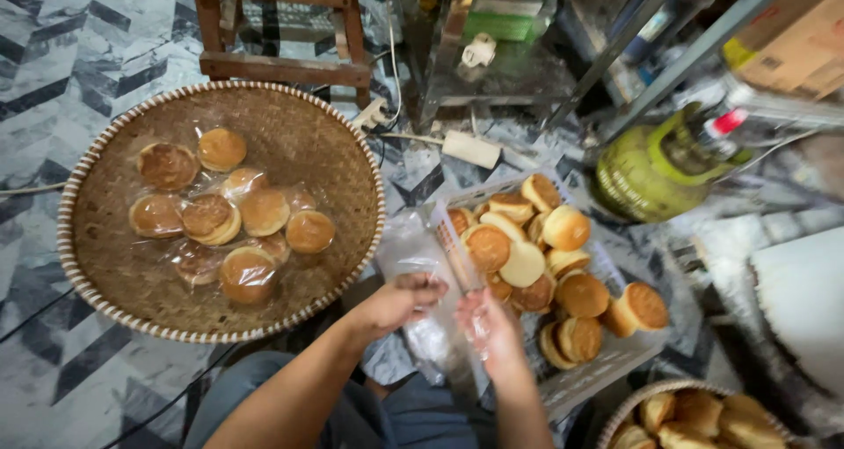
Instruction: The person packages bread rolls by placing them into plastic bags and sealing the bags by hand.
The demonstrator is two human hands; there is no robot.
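Your left hand (397,298) and right hand (490,326) met low in the middle; both pinched a thin clear plastic bag (453,278), fingers closed on its edges; the bag hung between them, just beside the pale plastic crate of unwrapped round golden-brown cakes (545,264) on your right; to your left sat the wide round woven bamboo tray (97,238), carrying cakes already wrapped in clear film (224,207); a green gas cylinder (655,172) stood beyond the crate.

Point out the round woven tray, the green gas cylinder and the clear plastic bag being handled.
round woven tray (343,141), head view, bare weave near its right rim
green gas cylinder (646,172), head view, its side
clear plastic bag (440,269), head view, film between both hands
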